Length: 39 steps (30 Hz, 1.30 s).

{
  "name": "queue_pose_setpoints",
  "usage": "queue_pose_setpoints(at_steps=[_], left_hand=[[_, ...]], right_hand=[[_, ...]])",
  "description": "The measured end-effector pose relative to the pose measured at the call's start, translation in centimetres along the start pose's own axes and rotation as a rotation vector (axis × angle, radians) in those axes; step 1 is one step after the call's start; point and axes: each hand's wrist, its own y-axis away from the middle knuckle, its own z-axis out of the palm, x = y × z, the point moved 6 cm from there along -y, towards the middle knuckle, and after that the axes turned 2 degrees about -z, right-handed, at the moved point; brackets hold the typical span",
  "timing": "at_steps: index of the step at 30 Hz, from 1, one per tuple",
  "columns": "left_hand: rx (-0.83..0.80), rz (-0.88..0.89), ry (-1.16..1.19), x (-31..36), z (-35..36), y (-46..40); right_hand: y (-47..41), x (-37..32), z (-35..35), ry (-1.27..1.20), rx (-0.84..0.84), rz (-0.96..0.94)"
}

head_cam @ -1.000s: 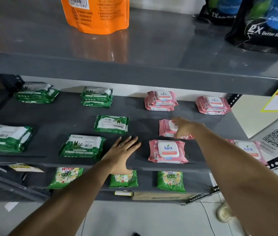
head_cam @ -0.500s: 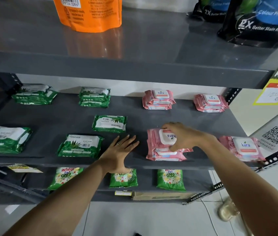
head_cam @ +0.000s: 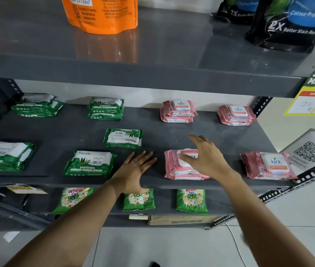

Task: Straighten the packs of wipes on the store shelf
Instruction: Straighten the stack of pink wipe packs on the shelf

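Green and pink wipe packs lie on the grey middle shelf (head_cam: 172, 135). At the front centre, two pink packs (head_cam: 174, 166) are stacked, the top one lying with its lid turned round. My right hand (head_cam: 204, 157) is spread over that top pack with straight fingers, the thumb touching the lid. My left hand (head_cam: 133, 172) rests flat on the bare shelf just left of the stack. Another pink pack (head_cam: 268, 165) lies front right, and pink stacks (head_cam: 178, 111) (head_cam: 236, 114) stand at the back.
Green packs lie front left (head_cam: 2, 155), front centre-left (head_cam: 90, 162), mid-shelf (head_cam: 123, 137) and in back stacks (head_cam: 37, 105) (head_cam: 105, 107). An orange pouch (head_cam: 102, 14) and dark pouches (head_cam: 287, 24) stand on the shelf above. Green detergent sachets (head_cam: 191, 201) lie on the shelf below.
My right hand brought a pink pack from mid-shelf forward onto the front pink pack, then loosened its grip and spread its fingers. My left hand stayed flat on the shelf.
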Motion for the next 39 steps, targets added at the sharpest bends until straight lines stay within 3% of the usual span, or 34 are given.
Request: queue_pose_setpoints(at_steps=[2, 4, 7, 11, 13, 17, 19, 21, 28, 29, 32, 34, 39], left_hand=[[0.003, 0.000, 0.003, 0.1, -0.1, 0.0], [0.018, 0.004, 0.021, 0.3, -0.2, 0.2], [0.021, 0.015, 0.031, 0.3, -0.3, 0.2], [0.014, 0.026, 0.044, 0.3, -0.3, 0.3], [0.027, 0.027, 0.042, 0.2, -0.2, 0.3], [0.035, 0.015, 0.020, 0.3, -0.2, 0.3], [0.029, 0.011, 0.025, 0.4, -0.2, 0.3], [0.020, 0.012, 0.036, 0.4, -0.2, 0.4], [0.039, 0.025, 0.024, 0.4, -0.3, 0.5], [0.041, 0.025, 0.030, 0.4, -0.3, 0.5], [0.039, 0.016, 0.064, 0.3, -0.3, 0.4], [0.034, 0.006, 0.074, 0.4, -0.4, 0.4], [0.041, 0.006, 0.055, 0.5, -0.7, 0.5]], right_hand=[[0.7, -0.5, 0.1, 0.012, 0.164, 0.105], [1.3, -0.9, 1.5, 0.072, 0.175, 0.153], [1.4, -0.8, 3.0, 0.099, 0.166, 0.073], [1.2, -0.5, 3.3, -0.084, -0.107, -0.208], [1.4, -0.3, 2.9, -0.097, -0.156, -0.222], [1.5, -0.8, 1.9, -0.032, 0.101, -0.034], [1.4, -1.0, 2.3, 0.003, 0.143, 0.085], [1.2, -0.9, 3.5, 0.060, 0.065, 0.062], [0.8, 0.7, 2.3, -0.087, -0.316, -0.160], [0.9, 0.6, 2.1, -0.096, -0.284, -0.165], [1.0, -0.3, 0.3, -0.076, 0.106, -0.083], [1.3, -1.0, 0.1, -0.024, 0.253, 0.024], [1.4, -0.9, 2.3, 0.050, 0.086, 0.111]])
